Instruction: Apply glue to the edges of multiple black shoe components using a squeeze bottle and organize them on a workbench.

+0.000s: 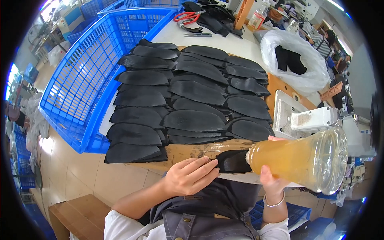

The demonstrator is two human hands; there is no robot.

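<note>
My right hand (275, 181) is wrapped round a clear plastic bottle (298, 158) of cloudy yellow liquid, tilted on its side. The bottle's whitish, crusted mouth end touches or hangs just over a black curved piece (233, 161) at the table's near edge. That piece has a glossy patch on it. On its left end, the fingers of my left hand (193, 175) are closed together, pinching its edge. Beyond my hands, several overlapping rows of similar black curved pieces (196, 120) cover the brown board (188, 153).
A blue plastic crate (80, 92) stands left of the board. Red-handled scissors (188, 17) and small snips (198, 35) lie at the back. A white plastic bag (276, 48) holds black material. White sewing-machine-like equipment (314, 119) is at right; a cardboard box (80, 212) sits lower left.
</note>
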